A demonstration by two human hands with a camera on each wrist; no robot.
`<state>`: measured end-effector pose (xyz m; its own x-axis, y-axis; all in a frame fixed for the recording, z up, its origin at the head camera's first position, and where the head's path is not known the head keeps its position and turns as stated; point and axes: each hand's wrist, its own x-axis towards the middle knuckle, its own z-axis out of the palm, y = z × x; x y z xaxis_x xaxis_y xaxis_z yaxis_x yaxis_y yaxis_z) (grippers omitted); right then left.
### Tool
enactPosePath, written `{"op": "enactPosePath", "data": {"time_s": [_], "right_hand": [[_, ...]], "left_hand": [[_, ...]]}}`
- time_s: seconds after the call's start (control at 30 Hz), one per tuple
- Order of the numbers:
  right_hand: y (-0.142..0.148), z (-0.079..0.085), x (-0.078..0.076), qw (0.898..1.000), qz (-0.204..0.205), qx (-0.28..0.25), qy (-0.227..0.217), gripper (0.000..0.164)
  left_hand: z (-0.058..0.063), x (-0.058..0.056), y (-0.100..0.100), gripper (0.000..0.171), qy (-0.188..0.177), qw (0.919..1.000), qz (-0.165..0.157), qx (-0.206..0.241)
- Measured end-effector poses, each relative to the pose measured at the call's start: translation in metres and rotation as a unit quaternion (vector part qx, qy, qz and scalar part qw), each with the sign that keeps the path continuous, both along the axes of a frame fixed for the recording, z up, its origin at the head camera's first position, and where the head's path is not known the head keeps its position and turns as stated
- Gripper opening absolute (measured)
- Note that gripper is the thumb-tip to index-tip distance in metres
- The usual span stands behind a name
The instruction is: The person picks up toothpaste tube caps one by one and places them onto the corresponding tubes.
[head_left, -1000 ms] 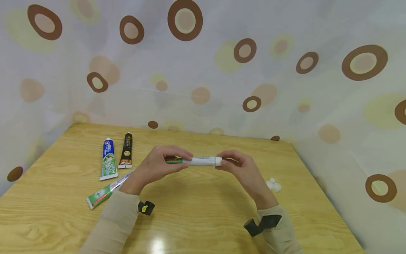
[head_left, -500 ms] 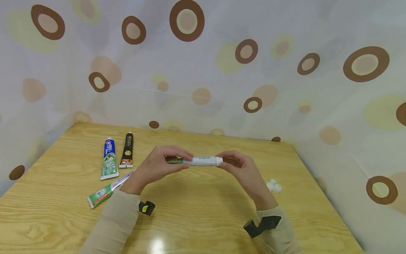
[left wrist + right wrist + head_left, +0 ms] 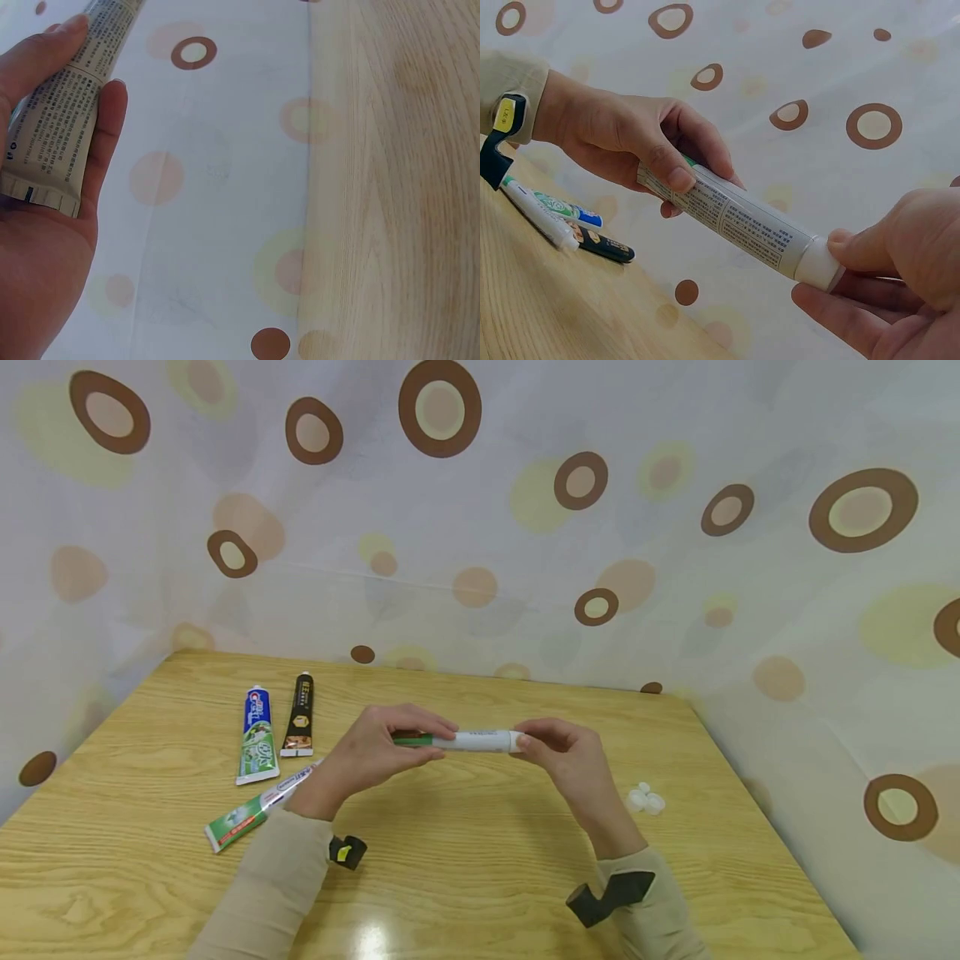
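A white and green toothpaste tube (image 3: 472, 741) is held level above the table between both hands. My left hand (image 3: 358, 760) grips its flat crimped end, with the thumb over the printed side in the left wrist view. At the other end my right hand (image 3: 573, 764) pinches the white cap (image 3: 819, 264) between thumb and fingers. The cap sits on the tube's neck; whether it is loose or tight I cannot tell.
Three other toothpaste tubes lie at the left of the wooden table (image 3: 450, 877): a blue and green one (image 3: 258, 735), a black one (image 3: 299, 714) and a green and white one (image 3: 247, 817). Small round white pieces (image 3: 645, 800) lie at the right. A patterned cloth (image 3: 480, 527) stands behind.
My right hand has rolled slightly on the cap, its thumb now more over it, and the right wrist has shifted a little left. My left hand and the tube have barely moved.
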<state>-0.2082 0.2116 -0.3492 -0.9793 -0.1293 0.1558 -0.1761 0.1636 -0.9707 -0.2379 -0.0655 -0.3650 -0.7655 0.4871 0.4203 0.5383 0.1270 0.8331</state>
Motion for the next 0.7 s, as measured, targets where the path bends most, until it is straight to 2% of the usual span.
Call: {"op": "enactPosePath", "data": {"time_s": [0.3, 0.7], "right_hand": [[-0.0001, -0.0020, -0.0031, 0.999, -0.021, -0.006, -0.028, 0.026], [0.0058, -0.0071, -0.0080, 0.999, -0.005, -0.028, -0.042, 0.029]], "left_hand": [[-0.0025, -0.0009, 0.0045, 0.024, 0.017, 0.9998, 0.001, -0.011], [-0.0039, -0.0026, 0.0013, 0.026, -0.004, 0.9997, -0.008, -0.024]]}}
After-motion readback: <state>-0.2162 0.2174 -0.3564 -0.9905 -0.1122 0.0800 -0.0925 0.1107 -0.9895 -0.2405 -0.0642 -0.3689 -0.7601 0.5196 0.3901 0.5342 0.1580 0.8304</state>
